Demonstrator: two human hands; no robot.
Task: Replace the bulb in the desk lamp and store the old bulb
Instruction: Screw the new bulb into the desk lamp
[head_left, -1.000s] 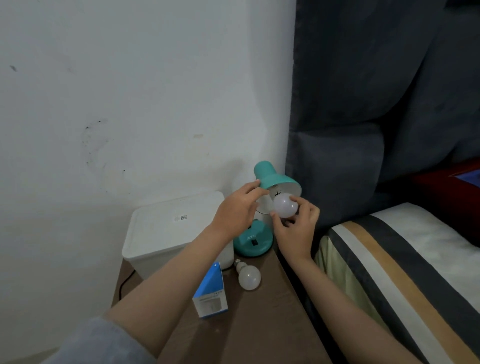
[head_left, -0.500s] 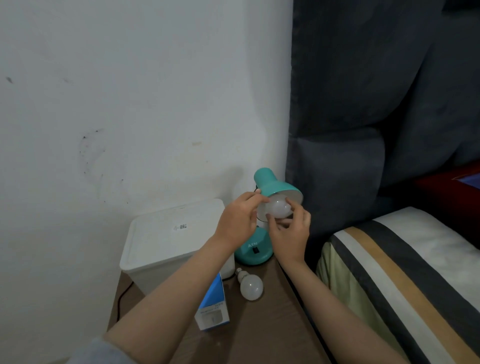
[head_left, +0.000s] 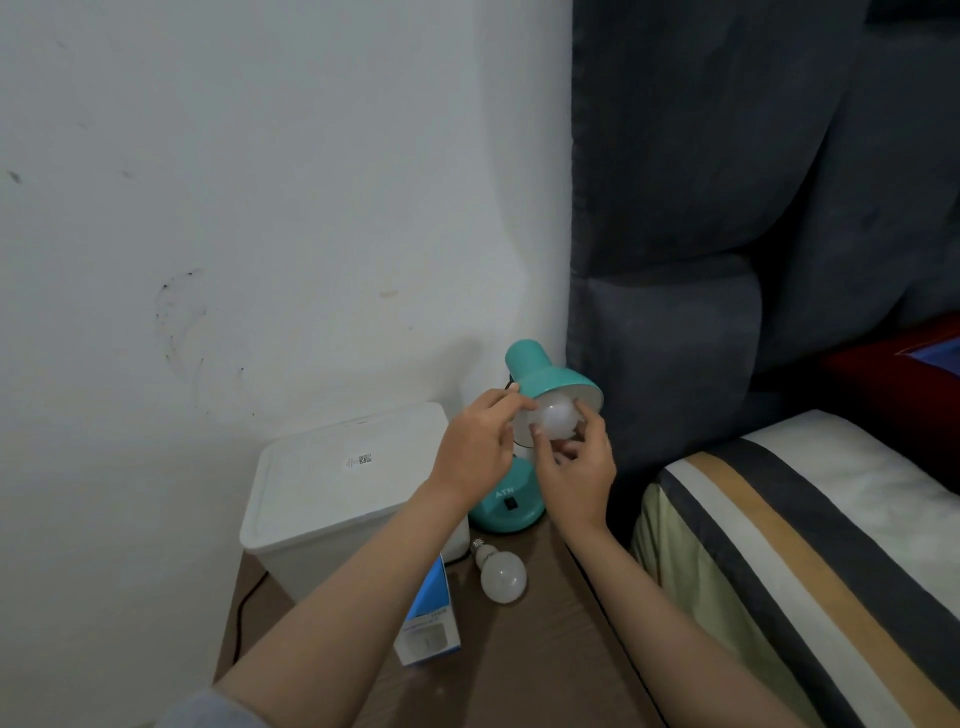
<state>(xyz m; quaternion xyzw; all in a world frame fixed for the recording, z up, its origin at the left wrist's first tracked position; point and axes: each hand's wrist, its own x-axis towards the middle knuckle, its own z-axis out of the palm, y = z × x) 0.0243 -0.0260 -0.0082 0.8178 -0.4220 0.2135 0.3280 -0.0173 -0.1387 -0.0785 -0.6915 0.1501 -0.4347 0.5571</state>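
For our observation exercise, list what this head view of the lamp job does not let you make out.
- Lamp socket: hidden inside the shade, behind the held bulb.
- Held bulb's screw base: covered by the shade and the right hand, so how far it is threaded is unclear.
- Box print: too small, partly behind the left hand's forearm.
- Bin contents: lid closed.

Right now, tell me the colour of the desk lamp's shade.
Teal outside, white inside: the lamp shade, seen clearly in the head view.

Matt frosted bulb (head_left: 557, 415), wood-grain tabletop (head_left: 524, 654)
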